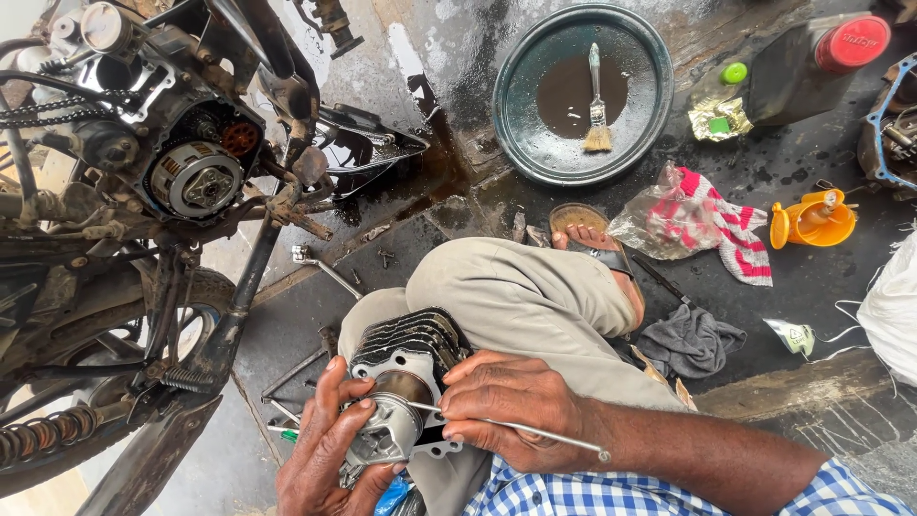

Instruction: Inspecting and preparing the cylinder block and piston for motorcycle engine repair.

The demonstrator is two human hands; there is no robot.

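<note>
Both hands wrapped tight on the finned engine cylinder [406, 358] on my knee: left hand [325, 449] gripping the piston [387, 420], right hand [506, 401] pinching a thin rod [535, 430]; round pan [535, 153] holds dirty oil and a brush [597, 105]

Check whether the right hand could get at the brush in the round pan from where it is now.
Probably not without letting go: the right hand grips a thin rod at the cylinder block, and the brush lies beyond the bent knee.
</note>
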